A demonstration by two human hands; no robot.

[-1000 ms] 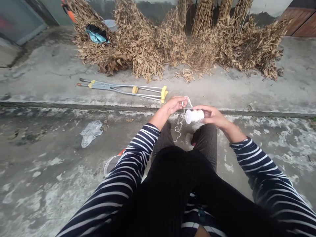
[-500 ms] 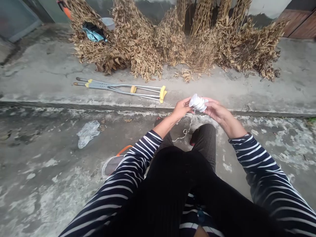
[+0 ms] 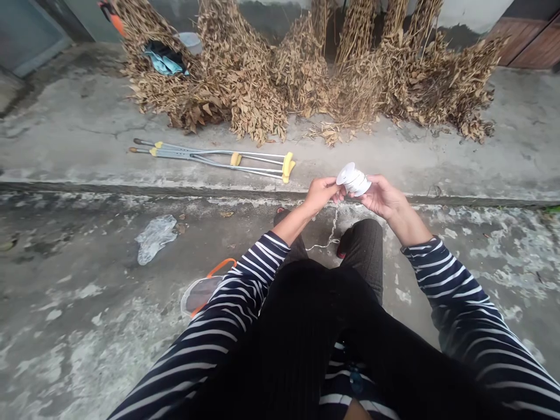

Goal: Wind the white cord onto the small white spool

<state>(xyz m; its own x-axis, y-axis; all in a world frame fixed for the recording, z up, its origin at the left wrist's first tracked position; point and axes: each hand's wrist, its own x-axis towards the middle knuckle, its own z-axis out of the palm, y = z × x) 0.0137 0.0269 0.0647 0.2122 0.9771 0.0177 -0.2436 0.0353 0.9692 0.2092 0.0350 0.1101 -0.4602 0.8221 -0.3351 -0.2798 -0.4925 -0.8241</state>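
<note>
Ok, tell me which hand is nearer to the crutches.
Left. The left hand is just right of the crutches and slightly lower in view, not touching them; the right hand is farther right, at the right end of the white spool.

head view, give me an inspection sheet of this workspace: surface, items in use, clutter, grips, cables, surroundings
Surface: stained concrete floor, raised concrete ledge beyond
Items in use: white spool, held above the floor; white cord hanging down between the trouser legs
Clutter: crumpled clear plastic and orange-edged item on the floor, crutches on the ledge
Grips: right grip holds the spool's right end; left grip at its left end, exact hold unclear
Cables: nothing seen
Surroundings: dry plant stalks heaped along the wall
</note>
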